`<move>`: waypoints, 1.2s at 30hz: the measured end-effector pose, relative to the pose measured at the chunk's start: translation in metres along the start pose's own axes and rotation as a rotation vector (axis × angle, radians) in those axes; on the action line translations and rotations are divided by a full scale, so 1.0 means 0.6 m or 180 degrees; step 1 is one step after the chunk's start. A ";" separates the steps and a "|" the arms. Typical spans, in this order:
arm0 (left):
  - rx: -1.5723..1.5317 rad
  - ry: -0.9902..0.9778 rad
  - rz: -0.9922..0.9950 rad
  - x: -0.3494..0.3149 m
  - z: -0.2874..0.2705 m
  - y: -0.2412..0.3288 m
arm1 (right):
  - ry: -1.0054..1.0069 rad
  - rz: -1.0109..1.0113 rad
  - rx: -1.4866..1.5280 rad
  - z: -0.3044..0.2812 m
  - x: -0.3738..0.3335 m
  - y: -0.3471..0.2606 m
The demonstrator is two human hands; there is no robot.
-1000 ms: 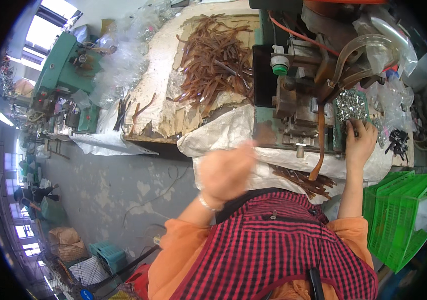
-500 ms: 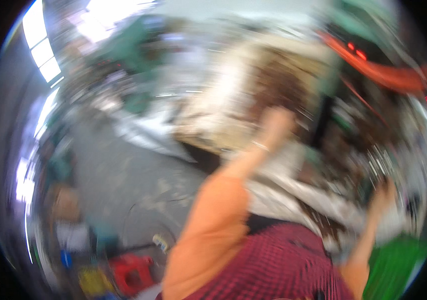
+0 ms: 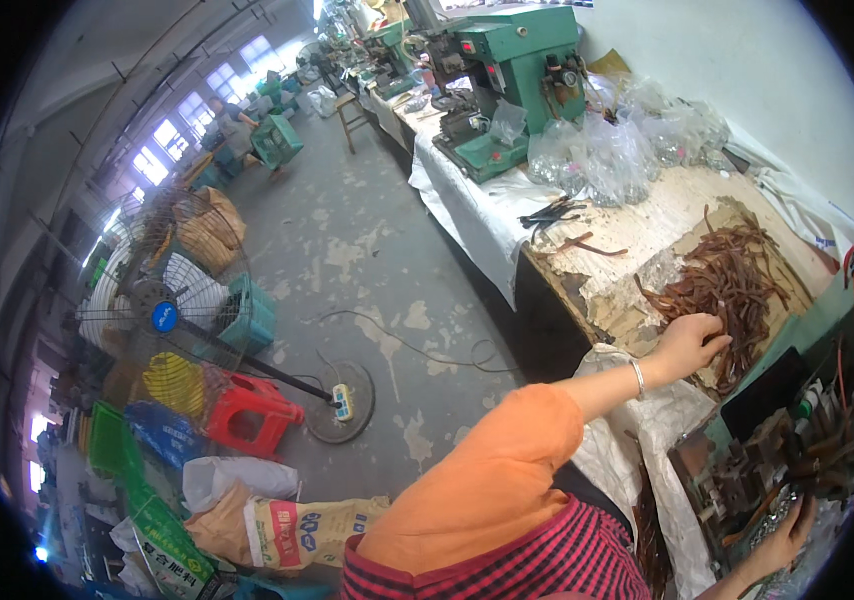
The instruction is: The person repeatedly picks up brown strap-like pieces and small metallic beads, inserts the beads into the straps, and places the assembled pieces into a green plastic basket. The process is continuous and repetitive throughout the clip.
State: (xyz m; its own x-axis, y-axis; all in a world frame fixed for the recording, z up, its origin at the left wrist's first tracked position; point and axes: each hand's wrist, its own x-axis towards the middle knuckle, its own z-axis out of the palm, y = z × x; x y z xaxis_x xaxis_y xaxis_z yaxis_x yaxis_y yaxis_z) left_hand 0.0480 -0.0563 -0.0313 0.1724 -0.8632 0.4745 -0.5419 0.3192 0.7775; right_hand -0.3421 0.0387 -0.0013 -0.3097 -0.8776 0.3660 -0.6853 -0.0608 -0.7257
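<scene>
Red stool [image 3: 237,430] on our left, then a green machine [image 3: 537,60], and across to the desk [image 3: 667,195], where our left hand [image 3: 689,347] curls at the near edge of heaped brown strips [image 3: 732,275]; whether its grip has one, we can't tell. Furthest right, our right hand [image 3: 782,543] bends at shiny metal pieces [image 3: 773,512], its grip just as unclear.
</scene>
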 end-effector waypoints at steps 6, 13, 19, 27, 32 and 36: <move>-0.2095 0.0086 0.0018 -0.011 0.025 0.145 | 0.0672 0.0963 0.1458 0.083 -0.020 -0.095; -0.2125 -0.0178 0.1918 0.036 0.040 0.281 | 0.0550 0.1060 0.1946 0.065 -0.022 -0.085; -0.2362 -0.0890 0.1481 -0.026 0.039 0.264 | -0.0047 0.0668 0.2066 0.031 -0.055 -0.138; -0.2552 -0.0194 0.0897 -0.045 0.046 0.237 | 0.0345 0.0366 0.1970 0.057 -0.018 -0.138; -0.2791 -0.0331 0.1363 -0.011 -0.006 0.265 | 0.0996 -0.0141 0.0005 0.002 -0.002 -0.051; -0.1898 -0.0670 0.1004 0.009 0.008 0.325 | 0.0807 -0.0099 -0.1731 0.008 -0.025 0.069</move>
State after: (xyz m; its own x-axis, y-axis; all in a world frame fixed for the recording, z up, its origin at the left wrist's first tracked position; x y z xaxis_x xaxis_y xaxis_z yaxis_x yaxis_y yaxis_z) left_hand -0.0603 -0.0008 0.1210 -0.1140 -0.7322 0.6714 0.0137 0.6746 0.7380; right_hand -0.3626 0.0474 -0.0395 -0.3859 -0.7343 0.5584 -0.9148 0.2263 -0.3347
